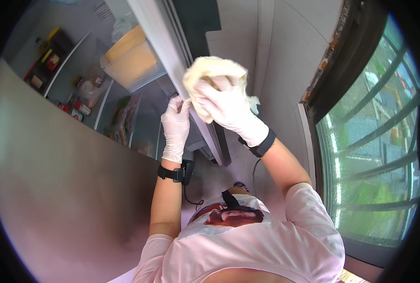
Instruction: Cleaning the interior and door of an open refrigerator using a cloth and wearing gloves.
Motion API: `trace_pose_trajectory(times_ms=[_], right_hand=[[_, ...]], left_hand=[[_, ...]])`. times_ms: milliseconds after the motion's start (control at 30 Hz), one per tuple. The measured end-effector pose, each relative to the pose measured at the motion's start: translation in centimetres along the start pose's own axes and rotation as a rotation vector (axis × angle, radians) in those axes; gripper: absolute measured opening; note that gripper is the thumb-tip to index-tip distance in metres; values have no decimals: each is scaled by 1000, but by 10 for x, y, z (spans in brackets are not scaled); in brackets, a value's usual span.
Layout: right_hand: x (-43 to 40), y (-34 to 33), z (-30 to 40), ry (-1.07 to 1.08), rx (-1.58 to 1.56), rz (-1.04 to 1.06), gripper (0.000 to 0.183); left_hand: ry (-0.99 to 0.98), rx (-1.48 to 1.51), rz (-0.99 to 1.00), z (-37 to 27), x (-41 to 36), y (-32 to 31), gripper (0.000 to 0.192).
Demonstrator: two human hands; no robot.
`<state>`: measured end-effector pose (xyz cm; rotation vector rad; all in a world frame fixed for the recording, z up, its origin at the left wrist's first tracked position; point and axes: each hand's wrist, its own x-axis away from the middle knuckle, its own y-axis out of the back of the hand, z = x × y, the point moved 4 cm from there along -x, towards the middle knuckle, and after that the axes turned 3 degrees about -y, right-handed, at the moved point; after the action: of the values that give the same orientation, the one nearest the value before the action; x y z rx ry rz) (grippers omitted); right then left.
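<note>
My right hand (224, 102), in a white glove, grips a bunched cream cloth (213, 65). The cloth lies at the outer side of the pale front edge (167, 53) of an open refrigerator. My left hand (176, 123), gloved too, is at the inner side of that edge with its fingers curled. Its fingertips come close to a corner of the cloth; whether they pinch the cloth or the edge is hidden. Left of my forearm stands the broad metallic refrigerator door (61, 169), swung open.
Door shelves (66, 65) hold several jars and bottles. A clear bin (134, 63) sits inside the refrigerator. A barred window (369, 148) with a rusty frame is on the right. Cables (255, 177) hang near both wrists; a tiled wall (288, 63) rises beyond.
</note>
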<state>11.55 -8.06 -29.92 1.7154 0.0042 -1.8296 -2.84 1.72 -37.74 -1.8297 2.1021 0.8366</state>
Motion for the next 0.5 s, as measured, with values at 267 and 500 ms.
trace_pose_trajectory(times_ms=[267,500], right_hand=[[63,-66,-3,143,-192,121,28],[121,-95,-15,77,-296,301,17]], left_hand=[[89,83,-39,17,11,22,20],[108,28,-61,9,18,37,20]])
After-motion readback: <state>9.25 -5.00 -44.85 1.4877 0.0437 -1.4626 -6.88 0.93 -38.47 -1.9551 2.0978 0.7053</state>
